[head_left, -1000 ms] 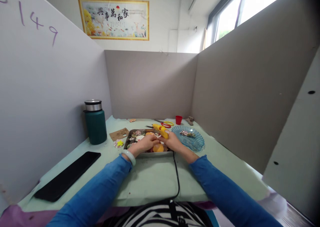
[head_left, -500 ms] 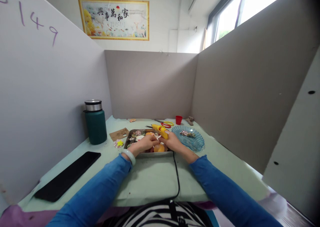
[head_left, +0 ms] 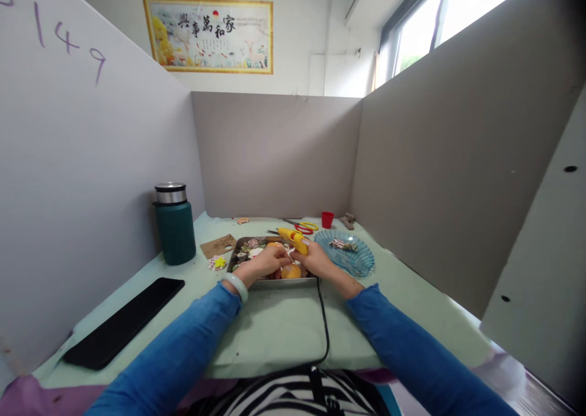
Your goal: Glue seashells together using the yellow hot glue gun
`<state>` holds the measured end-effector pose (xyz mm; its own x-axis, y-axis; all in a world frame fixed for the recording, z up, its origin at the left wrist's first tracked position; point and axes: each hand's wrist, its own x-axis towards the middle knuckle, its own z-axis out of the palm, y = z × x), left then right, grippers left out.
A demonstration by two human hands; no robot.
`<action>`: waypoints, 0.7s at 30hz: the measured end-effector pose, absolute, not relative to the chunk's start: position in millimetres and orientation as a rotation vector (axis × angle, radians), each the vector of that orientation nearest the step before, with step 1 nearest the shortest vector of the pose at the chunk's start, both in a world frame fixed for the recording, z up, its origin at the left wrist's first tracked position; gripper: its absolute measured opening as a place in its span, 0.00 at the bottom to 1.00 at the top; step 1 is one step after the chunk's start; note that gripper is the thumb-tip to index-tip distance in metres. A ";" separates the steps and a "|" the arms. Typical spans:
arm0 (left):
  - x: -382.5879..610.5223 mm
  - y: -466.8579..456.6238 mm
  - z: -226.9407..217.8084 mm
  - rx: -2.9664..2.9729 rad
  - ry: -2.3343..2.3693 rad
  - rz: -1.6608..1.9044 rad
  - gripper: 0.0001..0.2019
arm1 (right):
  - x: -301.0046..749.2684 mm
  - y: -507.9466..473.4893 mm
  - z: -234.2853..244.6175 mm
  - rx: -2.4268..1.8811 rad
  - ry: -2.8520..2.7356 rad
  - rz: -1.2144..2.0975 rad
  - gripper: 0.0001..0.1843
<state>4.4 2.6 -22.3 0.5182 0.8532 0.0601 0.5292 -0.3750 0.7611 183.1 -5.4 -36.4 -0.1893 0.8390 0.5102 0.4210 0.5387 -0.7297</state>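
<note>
My right hand (head_left: 314,259) is closed around a yellow glue gun (head_left: 293,239), whose nozzle points up and to the left. A black cord (head_left: 325,318) runs from below that hand toward the table's front edge. My left hand (head_left: 270,260), with a pale bangle at the wrist, is closed over the metal tray (head_left: 270,284); its fingertips meet near the right hand, and what they pinch is too small to make out. Shells and small decorative pieces fill the tray, among them an orange rounded piece (head_left: 291,272) just below my hands.
Left of the tray are a brown card (head_left: 215,248), a flower-shaped piece (head_left: 218,262), a green bottle (head_left: 176,233) and a black phone (head_left: 126,323). Behind are scissors (head_left: 306,227) and a red cup (head_left: 327,220). A blue glass plate (head_left: 361,260) stands right. Grey partitions enclose the table.
</note>
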 end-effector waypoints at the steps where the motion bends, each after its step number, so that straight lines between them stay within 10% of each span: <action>1: 4.2 2.9 -22.3 2.066 1.121 0.597 0.11 | 183.1 -5.2 -36.6 -1.044 -1.807 0.546 0.15; 21: 8.7 -0.1 -12.2 2.411 1.218 0.845 0.09 | 182.8 -2.7 -37.5 -0.992 -1.787 0.584 0.15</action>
<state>8.7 -0.1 -12.2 0.4643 0.8071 0.3647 0.6243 -0.5903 0.5117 182.8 -2.7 -37.5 -0.1945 0.8324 0.5189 0.3658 0.5524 -0.7490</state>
